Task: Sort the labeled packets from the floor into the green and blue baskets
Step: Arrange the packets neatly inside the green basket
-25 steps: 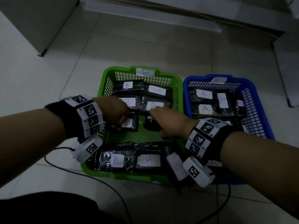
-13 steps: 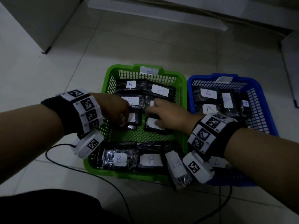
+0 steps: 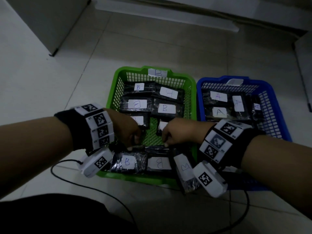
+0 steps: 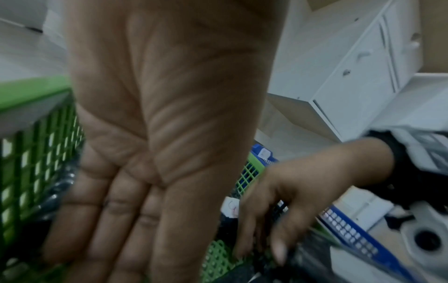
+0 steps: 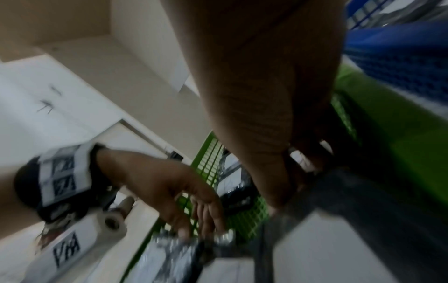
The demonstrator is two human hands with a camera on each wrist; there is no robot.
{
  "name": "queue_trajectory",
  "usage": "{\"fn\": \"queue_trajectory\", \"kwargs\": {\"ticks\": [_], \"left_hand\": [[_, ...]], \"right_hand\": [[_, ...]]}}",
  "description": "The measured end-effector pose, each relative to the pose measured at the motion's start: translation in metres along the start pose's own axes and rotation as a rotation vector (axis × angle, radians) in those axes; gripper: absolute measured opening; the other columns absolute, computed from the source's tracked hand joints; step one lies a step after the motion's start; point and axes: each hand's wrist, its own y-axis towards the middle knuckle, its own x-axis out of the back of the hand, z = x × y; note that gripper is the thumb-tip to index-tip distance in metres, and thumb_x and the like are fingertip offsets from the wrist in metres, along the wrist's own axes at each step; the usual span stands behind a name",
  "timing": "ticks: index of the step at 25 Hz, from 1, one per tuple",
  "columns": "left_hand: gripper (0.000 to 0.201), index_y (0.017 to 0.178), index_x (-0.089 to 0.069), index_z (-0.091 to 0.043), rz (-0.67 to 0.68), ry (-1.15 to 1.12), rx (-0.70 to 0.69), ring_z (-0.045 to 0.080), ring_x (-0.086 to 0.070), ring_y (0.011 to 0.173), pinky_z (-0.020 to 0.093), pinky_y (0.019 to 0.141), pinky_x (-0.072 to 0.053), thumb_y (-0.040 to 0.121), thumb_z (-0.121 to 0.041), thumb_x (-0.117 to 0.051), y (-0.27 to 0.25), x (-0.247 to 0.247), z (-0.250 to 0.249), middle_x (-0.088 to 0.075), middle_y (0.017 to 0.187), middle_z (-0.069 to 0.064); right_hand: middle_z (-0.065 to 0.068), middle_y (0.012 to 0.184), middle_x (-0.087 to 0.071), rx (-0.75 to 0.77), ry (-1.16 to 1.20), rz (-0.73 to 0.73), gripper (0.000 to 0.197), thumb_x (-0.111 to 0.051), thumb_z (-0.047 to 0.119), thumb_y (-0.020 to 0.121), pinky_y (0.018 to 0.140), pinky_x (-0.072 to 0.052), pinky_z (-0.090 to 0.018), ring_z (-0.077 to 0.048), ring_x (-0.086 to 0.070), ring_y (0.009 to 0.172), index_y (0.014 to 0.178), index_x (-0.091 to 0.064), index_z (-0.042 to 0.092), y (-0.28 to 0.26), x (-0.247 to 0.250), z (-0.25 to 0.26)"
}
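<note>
Tiled floor (image 3: 59, 85) under green basket (image 3: 118, 75), blue basket (image 3: 278, 102)

Dim throughout, underexposed, with a grey cast. Head view sharpest: labels in the green basket (image 3: 191, 98) legible, floor (image 3: 50, 81) brightest at upper left, dark vignette along the bottom edge, straight lines bowed toward the edges. Wrist views brighter on the white cabinets (image 4: 363, 67), soft and motion-smeared. Left palm (image 4: 169, 114) close and slightly blurred; right hand (image 5: 266, 95) heavily blurred, shadowed underneath. No glare.
</note>
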Motion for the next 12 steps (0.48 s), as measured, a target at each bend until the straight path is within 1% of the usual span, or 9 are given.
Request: {"fn": "queue_trajectory", "kwargs": {"ticks": [1,3,5,6,7,8,10,11,12], "left_hand": [[0.045,0.124,-0.057,-0.019,0.002,-0.002,0.024,0.009,-0.048,0.092,0.020,0.081,-0.038,0.084,-0.038,-0.066,0.000,-0.001,-0.002,-0.063,0.117,0.000],[0.041,0.120,-0.058,-0.015,0.007,-0.016,0.066,0.015,-0.052,0.097,0.024,0.084,-0.040,0.087,-0.040,-0.061,-0.002,-0.002,-0.001,-0.062,0.114,0.003],[0.038,0.122,-0.056,-0.015,0.021,-0.043,0.096,0.019,-0.054,0.110,0.025,0.086,-0.040,0.091,-0.037,-0.056,-0.004,-0.006,0.001,-0.060,0.121,0.002],[0.036,0.122,-0.056,-0.016,0.024,-0.064,0.101,0.018,-0.053,0.111,0.026,0.088,-0.040,0.091,-0.034,-0.055,-0.004,-0.008,0.002,-0.059,0.125,0.002],[0.033,0.121,-0.057,-0.017,0.027,-0.098,0.094,0.017,-0.053,0.108,0.026,0.089,-0.041,0.091,-0.031,-0.056,-0.004,-0.010,0.002,-0.058,0.127,0.002],[0.032,0.121,-0.056,-0.017,0.028,-0.135,0.085,0.014,-0.051,0.103,0.025,0.087,-0.042,0.090,-0.027,-0.058,-0.004,-0.011,0.003,-0.058,0.127,0.003],[0.035,0.122,-0.055,-0.015,0.028,-0.191,0.075,0.010,-0.048,0.098,0.019,0.073,-0.042,0.089,-0.025,-0.062,-0.005,-0.012,0.004,-0.059,0.125,0.004],[0.037,0.123,-0.056,-0.016,0.032,-0.192,0.072,0.009,-0.049,0.097,0.019,0.071,-0.042,0.088,-0.024,-0.063,-0.005,-0.011,0.004,-0.060,0.123,0.004],[0.038,0.124,-0.056,-0.017,0.036,-0.180,0.071,0.009,-0.050,0.096,0.020,0.075,-0.043,0.087,-0.023,-0.063,-0.005,-0.010,0.005,-0.061,0.120,0.004]], "right_hand": [[-0.003,0.110,-0.068,0.003,-0.035,0.052,0.034,-0.060,0.034,0.089,0.074,-0.040,-0.023,-0.021,-0.061,0.101,0.117,-0.066,0.015,0.000,-0.003,0.004],[-0.005,0.118,-0.065,-0.021,-0.013,0.069,0.038,-0.059,0.033,0.089,0.078,-0.042,-0.026,-0.023,-0.059,0.107,0.121,-0.062,0.013,0.001,-0.009,0.008],[-0.008,0.118,-0.065,-0.050,0.048,0.052,0.035,-0.060,0.029,0.089,0.081,-0.046,-0.029,-0.024,-0.060,0.107,0.118,-0.064,0.008,0.005,-0.012,0.010],[-0.010,0.116,-0.066,-0.062,0.072,0.051,0.033,-0.060,0.027,0.089,0.081,-0.048,-0.030,-0.025,-0.060,0.104,0.113,-0.065,0.006,0.006,-0.012,0.011],[-0.011,0.112,-0.067,-0.069,0.108,0.048,0.029,-0.060,0.024,0.088,0.079,-0.049,-0.031,-0.024,-0.061,0.100,0.109,-0.066,0.004,0.006,-0.013,0.011],[-0.011,0.108,-0.068,-0.072,0.152,0.043,0.025,-0.061,0.021,0.087,0.076,-0.048,-0.030,-0.023,-0.062,0.095,0.105,-0.066,0.004,0.006,-0.014,0.010],[-0.006,0.097,-0.067,-0.062,0.223,0.011,0.020,-0.065,0.017,0.084,0.067,-0.045,-0.027,-0.019,-0.059,0.088,0.100,-0.064,0.006,0.003,-0.015,0.012],[-0.003,0.094,-0.064,-0.062,0.252,-0.004,0.022,-0.068,0.016,0.082,0.062,-0.042,-0.025,-0.017,-0.056,0.086,0.100,-0.061,0.008,0.001,-0.014,0.013],[-0.003,0.095,-0.062,-0.069,0.272,-0.014,0.028,-0.070,0.016,0.080,0.059,-0.040,-0.025,-0.016,-0.054,0.086,0.105,-0.059,0.009,0.000,-0.014,0.013]]}}
